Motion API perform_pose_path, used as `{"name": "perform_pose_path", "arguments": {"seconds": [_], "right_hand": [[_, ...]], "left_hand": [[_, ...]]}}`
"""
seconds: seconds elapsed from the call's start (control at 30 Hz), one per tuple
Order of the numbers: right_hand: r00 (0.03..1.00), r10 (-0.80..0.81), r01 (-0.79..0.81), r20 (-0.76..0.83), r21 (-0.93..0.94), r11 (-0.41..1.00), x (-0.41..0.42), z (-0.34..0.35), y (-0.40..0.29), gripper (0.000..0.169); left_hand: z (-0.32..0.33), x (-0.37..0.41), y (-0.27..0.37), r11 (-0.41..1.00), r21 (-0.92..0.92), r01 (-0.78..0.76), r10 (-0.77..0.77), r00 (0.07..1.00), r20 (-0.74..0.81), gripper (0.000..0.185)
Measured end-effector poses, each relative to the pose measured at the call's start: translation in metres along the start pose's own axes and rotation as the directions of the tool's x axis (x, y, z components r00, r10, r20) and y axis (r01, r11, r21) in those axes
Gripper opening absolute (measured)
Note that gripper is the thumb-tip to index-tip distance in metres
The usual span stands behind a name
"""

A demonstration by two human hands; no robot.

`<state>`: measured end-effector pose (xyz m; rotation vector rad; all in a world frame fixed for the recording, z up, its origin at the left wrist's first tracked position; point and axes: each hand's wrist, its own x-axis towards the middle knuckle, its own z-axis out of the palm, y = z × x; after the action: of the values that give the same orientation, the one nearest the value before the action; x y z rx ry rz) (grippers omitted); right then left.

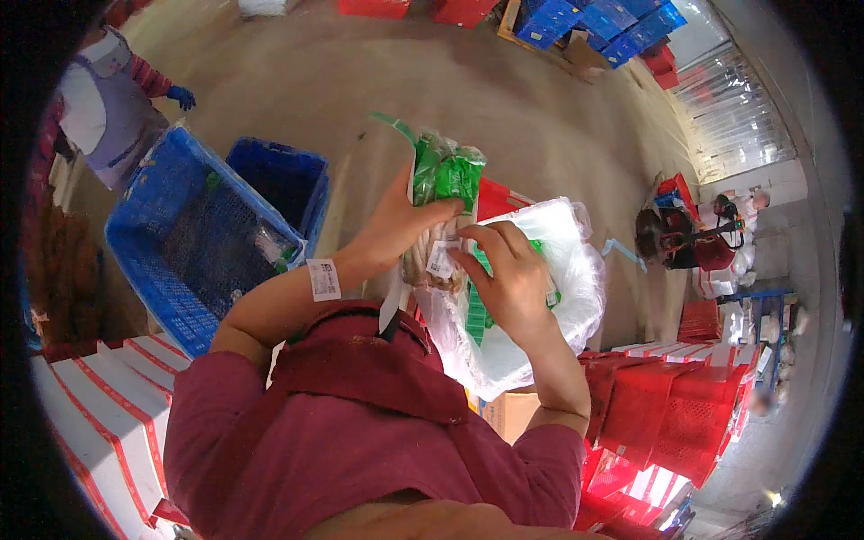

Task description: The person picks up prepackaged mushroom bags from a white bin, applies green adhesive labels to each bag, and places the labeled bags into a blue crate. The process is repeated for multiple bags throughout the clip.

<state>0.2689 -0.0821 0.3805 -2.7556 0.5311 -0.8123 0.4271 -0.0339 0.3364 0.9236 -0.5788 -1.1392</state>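
Observation:
My left hand (388, 226) grips a clear plastic packet with green print (459, 179), its thumb lying across the front; pale, long food pieces show inside. At the packet's lower part, the thumb and fingers of my right hand (506, 270) are at a white printed label (441, 259); whether they pinch it is not plain. Another white label (325, 279) sticks to my left forearm. Below and right of the packet stands a white box lined with clear plastic film (574, 283), and a green printed strip (476, 317) hangs at its near side.
Left stand a large blue plastic crate (202, 243) with a few packets inside and a smaller dark blue crate (277, 175). A co-worker (111, 101) with a blue glove is beyond them. Red crates (661, 412) stand at right, white boxes with red tape (101, 418) at lower left.

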Motion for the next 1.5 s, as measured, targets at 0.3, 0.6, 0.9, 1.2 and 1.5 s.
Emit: {"name": "perform_pose_path", "arguments": {"seconds": [0.3,0.6,0.9,1.2,1.5], "right_hand": [[0.995,-0.029,0.018,0.098,0.109,0.994,0.005,0.006,-0.002,0.018],[0.931,-0.148,-0.149,0.333,0.718,0.680,-0.016,0.034,-0.059,0.013],[0.970,-0.112,0.152,-0.214,0.178,0.972,0.018,0.064,-0.061,0.029],[0.951,0.139,-0.087,-0.278,0.193,0.977,0.025,0.079,-0.048,0.033],[0.879,0.295,-0.152,-0.374,0.368,0.917,0.036,0.071,-0.051,0.024]], "left_hand": [[-0.006,-0.003,0.002,0.984,-0.034,-0.174,0.172,0.984,-0.044,0.047],[-0.038,0.027,-0.003,0.928,-0.325,-0.183,0.095,0.959,-0.269,0.026],[-0.048,0.010,0.013,0.909,-0.282,-0.306,0.170,0.892,-0.419,0.034],[-0.046,-0.005,0.038,0.776,-0.279,-0.566,0.388,0.776,-0.497,0.031],[-0.025,-0.003,0.038,0.697,-0.133,-0.704,0.558,0.650,-0.515,0.025]]}}
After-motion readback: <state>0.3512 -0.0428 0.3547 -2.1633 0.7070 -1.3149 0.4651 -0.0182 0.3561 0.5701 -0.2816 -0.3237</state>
